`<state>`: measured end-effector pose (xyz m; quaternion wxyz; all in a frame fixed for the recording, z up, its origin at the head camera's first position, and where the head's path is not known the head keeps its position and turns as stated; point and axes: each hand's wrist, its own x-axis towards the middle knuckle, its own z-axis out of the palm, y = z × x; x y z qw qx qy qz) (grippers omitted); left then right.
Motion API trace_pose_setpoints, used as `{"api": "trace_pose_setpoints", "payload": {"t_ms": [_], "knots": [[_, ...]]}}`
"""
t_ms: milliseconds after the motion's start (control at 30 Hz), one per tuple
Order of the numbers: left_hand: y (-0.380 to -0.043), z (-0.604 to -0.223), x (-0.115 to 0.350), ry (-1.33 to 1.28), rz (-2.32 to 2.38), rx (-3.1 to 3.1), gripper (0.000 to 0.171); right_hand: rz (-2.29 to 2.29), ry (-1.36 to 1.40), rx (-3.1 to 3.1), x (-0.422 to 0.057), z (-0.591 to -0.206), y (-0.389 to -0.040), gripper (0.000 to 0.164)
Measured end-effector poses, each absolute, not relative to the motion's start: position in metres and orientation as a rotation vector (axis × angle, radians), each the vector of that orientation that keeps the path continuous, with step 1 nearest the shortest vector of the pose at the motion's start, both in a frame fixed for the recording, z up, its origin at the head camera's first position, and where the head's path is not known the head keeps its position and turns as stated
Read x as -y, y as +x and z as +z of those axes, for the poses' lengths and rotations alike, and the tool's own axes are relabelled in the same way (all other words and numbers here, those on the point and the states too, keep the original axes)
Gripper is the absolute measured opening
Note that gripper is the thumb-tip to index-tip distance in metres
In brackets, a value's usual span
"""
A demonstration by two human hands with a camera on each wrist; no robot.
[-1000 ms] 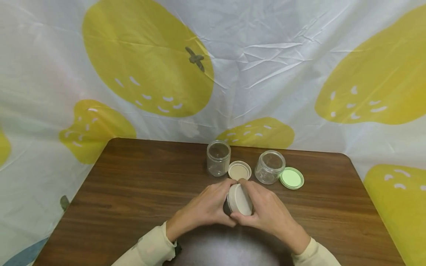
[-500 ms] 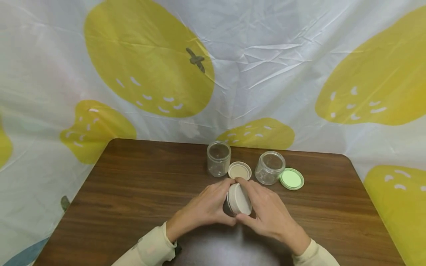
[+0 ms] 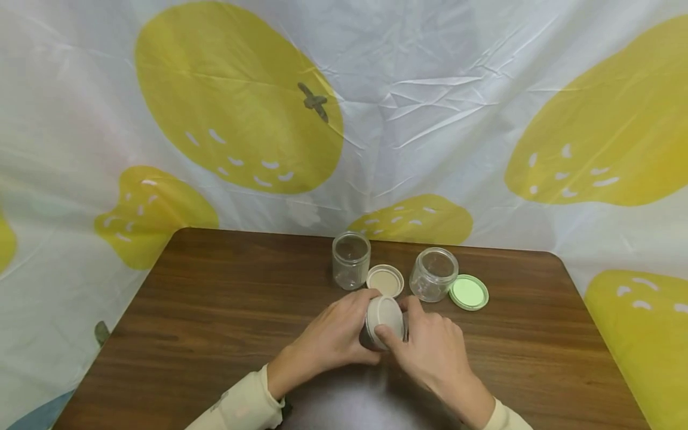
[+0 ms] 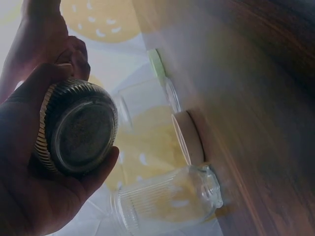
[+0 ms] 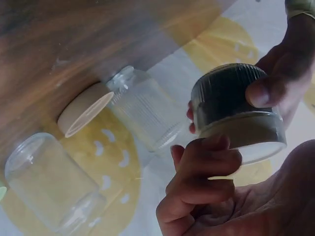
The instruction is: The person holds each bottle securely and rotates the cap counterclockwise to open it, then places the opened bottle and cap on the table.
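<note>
My left hand (image 3: 334, 330) grips a small ribbed jar (image 4: 84, 135) with dark contents, its thumb and fingers around the sides. The jar is tilted, and its round base faces the left wrist camera. A beige lid (image 3: 388, 313) sits on the jar's mouth. On the lid is my right hand (image 3: 436, 346), thumb over the top and curled fingers at the rim. From the right wrist, a bent fingertip shows right at the lid's edge, with the left thumb pressed on the jar's dark side.
Behind the hands on the brown table (image 3: 236, 298) stand two clear jars without lids, one on the left (image 3: 351, 263) and one on the right (image 3: 433, 276). A loose beige lid (image 3: 385, 280) lies between them. Beside the right jar lies a green lid (image 3: 469, 292). A lemon-print cloth (image 3: 408, 137) hangs behind.
My right hand has shifted its hold: it wrapped the lid's edge before, and now its thumb lies across the top. The left hand keeps its grip on the jar.
</note>
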<state>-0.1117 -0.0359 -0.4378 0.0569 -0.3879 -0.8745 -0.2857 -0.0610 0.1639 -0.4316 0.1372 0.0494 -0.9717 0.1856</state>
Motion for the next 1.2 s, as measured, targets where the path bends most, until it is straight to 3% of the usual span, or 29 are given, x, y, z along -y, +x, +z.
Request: {"api": "trace_pose_setpoints", "payload": {"t_ms": [333,767,1200], "knots": [[-0.11,-0.439,0.035,-1.182,-0.88,2.644,0.086,0.561,0.077,2.834,-0.159,-0.427,-0.06,0.064],[-0.109,-0.44,0.039,-1.192,-0.873,2.687,0.094,0.615,0.46,2.717,-0.172,-0.43,-0.062,0.055],[-0.11,-0.44,0.041,-1.196,-0.873,2.68,0.093,0.547,0.688,2.597,-0.183,-0.436,-0.062,0.082]]}}
